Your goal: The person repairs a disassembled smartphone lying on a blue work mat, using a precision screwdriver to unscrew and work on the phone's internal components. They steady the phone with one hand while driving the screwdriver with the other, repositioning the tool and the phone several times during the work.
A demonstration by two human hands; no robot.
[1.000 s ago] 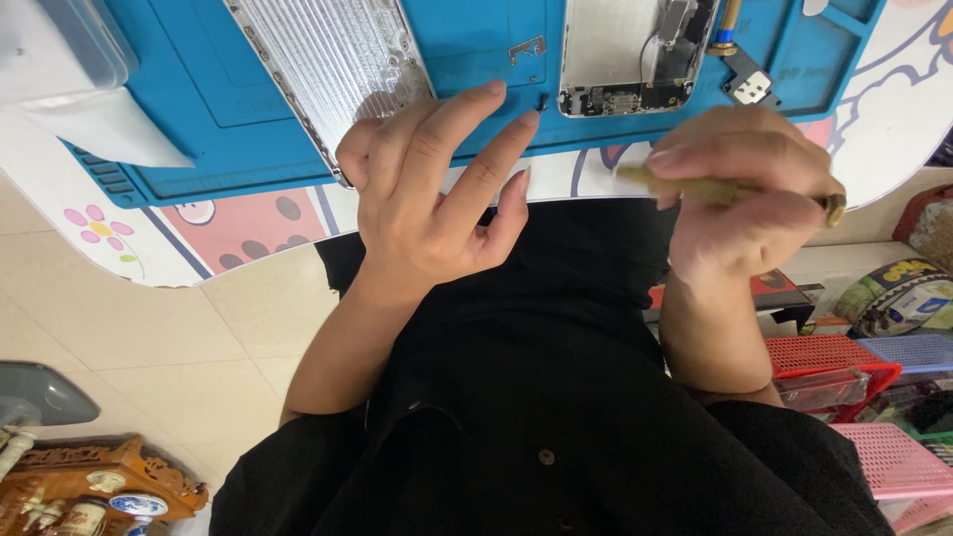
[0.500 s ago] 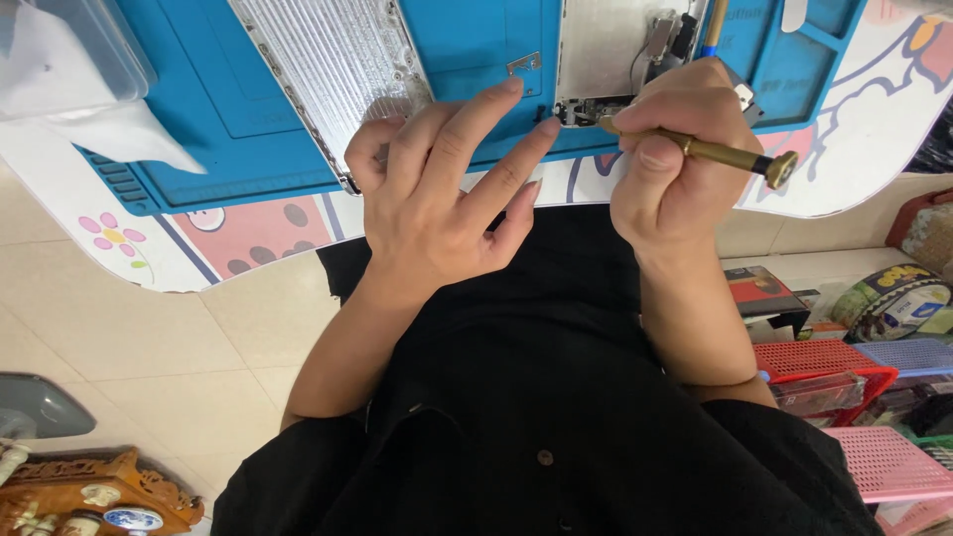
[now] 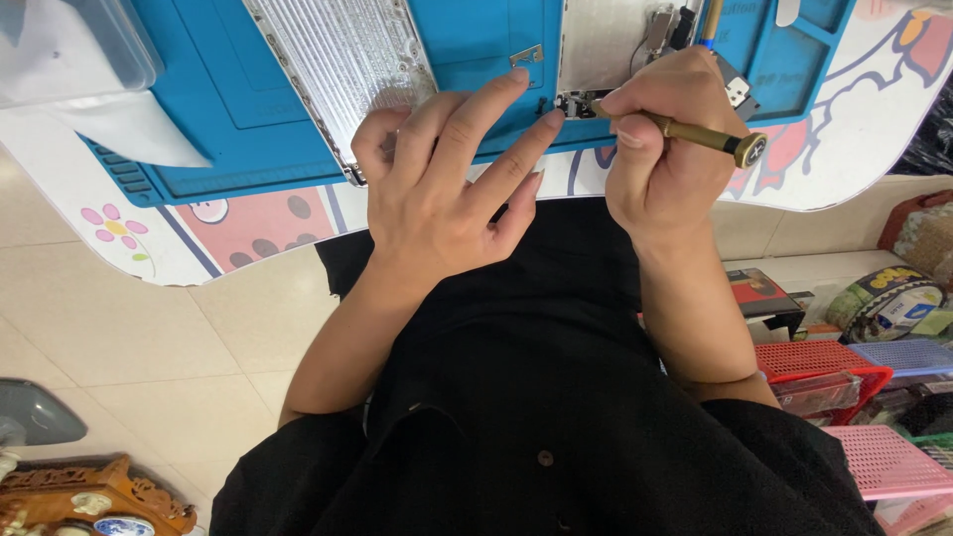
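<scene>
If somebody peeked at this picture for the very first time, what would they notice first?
Probably the two bare hands in the middle: the right hand grips a slim brass-coloured screwdriver, its tip at the lower end of an opened silver device. The left hand spreads its fingers beside it. Both work on a bright blue repair mat, where a ribbed silver panel lies to the left.

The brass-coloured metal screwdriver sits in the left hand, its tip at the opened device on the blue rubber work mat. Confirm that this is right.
Not quite: the head view shows the brass-coloured metal screwdriver in the right hand, not the left. The left hand lies spread with its fingertips on the blue rubber work mat. The rest holds: the tip is at the opened device on that mat.
</scene>
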